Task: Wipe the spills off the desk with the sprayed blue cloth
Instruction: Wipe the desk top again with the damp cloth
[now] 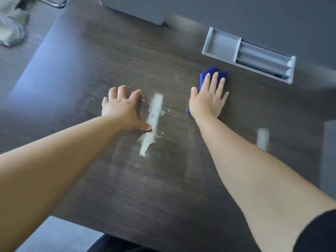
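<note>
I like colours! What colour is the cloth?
Blue cloth, under the right hand; head view.

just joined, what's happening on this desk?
A person is wiping a dark wooden desk. The right hand presses flat on a blue cloth, just in front of a grey tray. The left hand is braced on the desk beside a long white spill. That streak is not yet wiped, and a smaller white patch sits near the right edge.

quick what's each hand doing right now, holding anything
Left hand: open, fingers spread, resting on the desk beside the white spill, holding nothing.
Right hand: open, palm flat, pressing the blue cloth onto the desk.
</note>
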### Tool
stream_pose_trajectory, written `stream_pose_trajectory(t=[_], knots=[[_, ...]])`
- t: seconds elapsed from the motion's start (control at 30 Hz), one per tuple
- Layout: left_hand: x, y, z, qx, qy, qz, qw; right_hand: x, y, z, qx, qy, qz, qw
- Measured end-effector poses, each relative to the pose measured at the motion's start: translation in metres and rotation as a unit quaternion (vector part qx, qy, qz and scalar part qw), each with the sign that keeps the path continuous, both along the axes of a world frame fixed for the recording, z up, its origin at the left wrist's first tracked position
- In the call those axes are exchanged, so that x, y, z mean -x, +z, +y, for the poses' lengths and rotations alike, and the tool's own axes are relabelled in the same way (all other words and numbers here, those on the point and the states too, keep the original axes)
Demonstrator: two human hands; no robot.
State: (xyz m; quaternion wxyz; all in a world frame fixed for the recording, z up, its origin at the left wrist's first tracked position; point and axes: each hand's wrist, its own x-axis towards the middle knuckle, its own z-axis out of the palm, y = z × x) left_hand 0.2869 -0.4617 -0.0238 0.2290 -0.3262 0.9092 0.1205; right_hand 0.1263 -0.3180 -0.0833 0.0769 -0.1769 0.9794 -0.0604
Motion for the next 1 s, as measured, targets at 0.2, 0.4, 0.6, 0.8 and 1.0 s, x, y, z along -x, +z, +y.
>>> stream_pose_trajectory(t=[0.2, 0.4, 0.6, 0.8, 1.0], knots=[[-0.016, -0.013, -0.046, 0.002, 0.075, -0.03, 0.997, -0.056, -0.004, 0.024, 0.011, 0.442, 0.013, 0.897], [-0.016, -0.019, -0.049, -0.024, 0.078, -0.038, 0.996, 0.02, 0.0, 0.006, -0.029, 0.164, 0.009, 0.986], [-0.01, -0.016, -0.05, -0.023, 0.071, -0.057, 0.996, -0.059, -0.003, -0.071, -0.012, 0.216, -0.002, 0.976], [-0.009, -0.019, -0.052, -0.029, 0.071, -0.061, 0.995, -0.007, -0.002, 0.008, -0.026, 0.455, 0.019, 0.89], [-0.008, -0.02, -0.051, -0.034, 0.071, -0.065, 0.995, 0.016, -0.004, -0.096, -0.03, 0.084, 0.023, 0.996]])
